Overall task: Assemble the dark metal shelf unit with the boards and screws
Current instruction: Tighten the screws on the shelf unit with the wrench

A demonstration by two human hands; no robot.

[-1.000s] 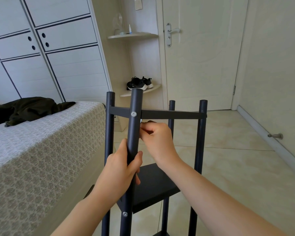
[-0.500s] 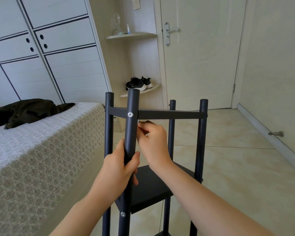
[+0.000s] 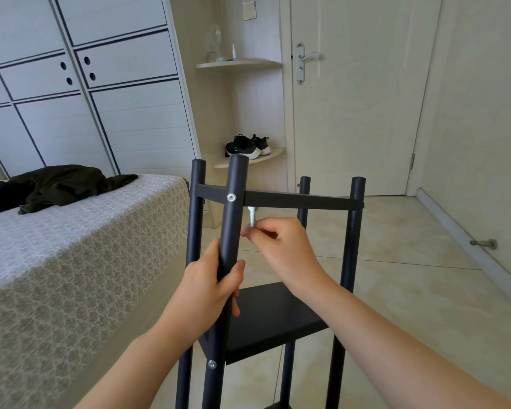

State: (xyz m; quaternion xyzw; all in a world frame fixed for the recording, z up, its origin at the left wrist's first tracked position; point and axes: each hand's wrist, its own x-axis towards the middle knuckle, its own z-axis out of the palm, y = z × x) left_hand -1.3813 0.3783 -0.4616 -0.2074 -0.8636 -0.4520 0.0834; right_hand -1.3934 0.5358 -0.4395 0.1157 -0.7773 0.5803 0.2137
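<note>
The dark metal shelf unit (image 3: 350, 261) stands upright on the floor in front of me, with four black posts, a top board (image 3: 301, 200) and a lower board (image 3: 275, 317). My left hand (image 3: 210, 287) grips the near front post (image 3: 232, 231) below a silver screw (image 3: 231, 197). Just right of that post, my right hand (image 3: 281, 249) pinches a small silver key tool (image 3: 252, 215) whose tip points up under the top board. A second screw (image 3: 212, 364) sits lower on the same post.
A bed (image 3: 71, 261) with a patterned cover and a dark garment (image 3: 56, 184) lies close on the left. White wardrobe doors (image 3: 86, 84) stand behind it. Corner shelves hold black shoes (image 3: 247, 147). A closed door (image 3: 357, 98) is ahead; a doorstop (image 3: 484, 244) sticks out at the right wall.
My right hand has drawn slightly away from the post, and the silver tool now shows above its fingers. My left hand keeps its grip on the post.
</note>
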